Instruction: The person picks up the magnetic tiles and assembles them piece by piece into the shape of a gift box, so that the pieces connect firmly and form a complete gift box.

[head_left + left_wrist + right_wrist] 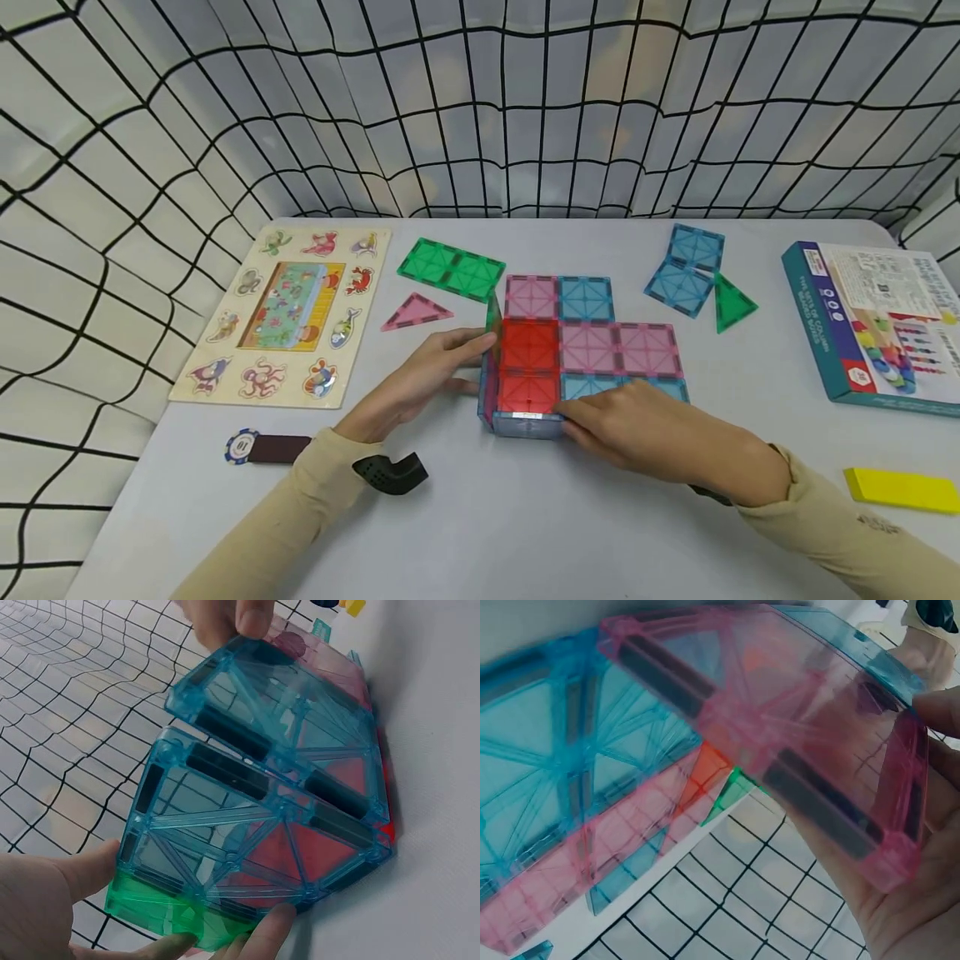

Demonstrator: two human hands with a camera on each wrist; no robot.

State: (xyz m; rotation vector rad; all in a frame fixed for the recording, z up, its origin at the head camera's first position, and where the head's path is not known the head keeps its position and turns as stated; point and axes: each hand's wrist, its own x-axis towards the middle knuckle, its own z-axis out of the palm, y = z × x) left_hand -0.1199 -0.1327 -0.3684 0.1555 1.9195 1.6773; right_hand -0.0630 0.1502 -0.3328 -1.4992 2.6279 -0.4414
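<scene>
Head view: a magnetic tile structure (558, 358) sits mid-table, part-built by the look of it: two red squares form a raised top over upright blue and pink side tiles at the near-left corner, while pink and blue squares to the right and rear lie flat, not folded up. The left hand (420, 379) cups the left wall, fingers curled against it; the right hand (645, 429) pinches the near blue edge tile. Loose stock unused: a green double tile (452, 268), a pink triangle (417, 312), a blue tile pair (686, 267), a green triangle (731, 304). Also on the pale grey table (487, 525): a wooden animal puzzle board (281, 312), a boxed toy set (873, 325), a yellow block (903, 487), a poker chip (242, 447). White sheeting with a black grid backs the table on all sides. Left wrist view: thumb and fingertips (266, 930) grip a green tile (165, 907) at the base of blue panels with red behind them; the other hand pinches the top edge. Right wrist view: a pink tile (795, 750) rests in the palm, thumb along its edge, with blue and pink tiles behind; how tightly the fingers close, I cannot tell.
</scene>
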